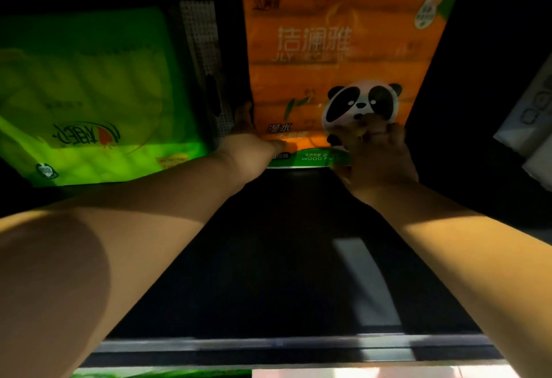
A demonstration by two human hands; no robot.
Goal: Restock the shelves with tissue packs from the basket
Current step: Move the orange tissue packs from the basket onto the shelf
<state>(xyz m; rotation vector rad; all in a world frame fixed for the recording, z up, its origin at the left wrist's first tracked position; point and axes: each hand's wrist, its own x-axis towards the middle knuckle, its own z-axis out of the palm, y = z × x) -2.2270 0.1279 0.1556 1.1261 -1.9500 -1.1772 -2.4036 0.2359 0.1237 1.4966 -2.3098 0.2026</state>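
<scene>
We look into a dark shelf bay, its black shelf board (283, 258) running away from us to the back, with a pale streak of reflected light on it to the right; a grey front rail (268, 344) crosses the bottom of the view. Both bare forearms reach in over the board and meet at the orange tissue pack (328, 49), which stands upright at the back of the bay, in the middle, its lower edge on the board; a panda face (361, 100) is printed on its lower right front. The left hand (251, 144) holds the pack's lower left corner; we see the thumb laid across the front near the bottom edge and the fingers running up the pack's left side. The right hand (379, 153) grips the lower right of the pack, its fingers curled against the wrapper just under the panda face. To the left a green pack (89, 94) lies tilted in the next bay; a perforated divider (203, 43) stands between it and the orange one. At the far right edge we make out white packs (531, 126), well apart from the hands; their print is too blurred for us to read.
</scene>
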